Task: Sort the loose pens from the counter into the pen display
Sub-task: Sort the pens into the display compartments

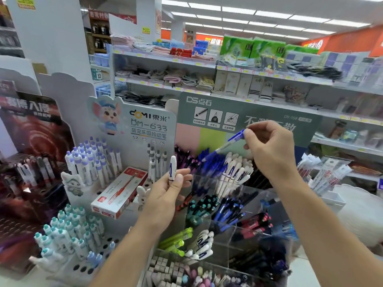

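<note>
R hand point(269, 150) pinches blue pen point(224, 145) by its top, tip slanting down-left into the blue pens point(209, 162) at display's back; L hand point(165, 191) grips white pen point(172, 167) upright.

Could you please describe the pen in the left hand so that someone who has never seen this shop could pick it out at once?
Start at the grey DOMI display card with the cartoon mouse. Just below and right of it, the left hand holds one white pen upright. Unlike the blue pen the right hand pinches, it is stubby and white with a blue mark.
</note>
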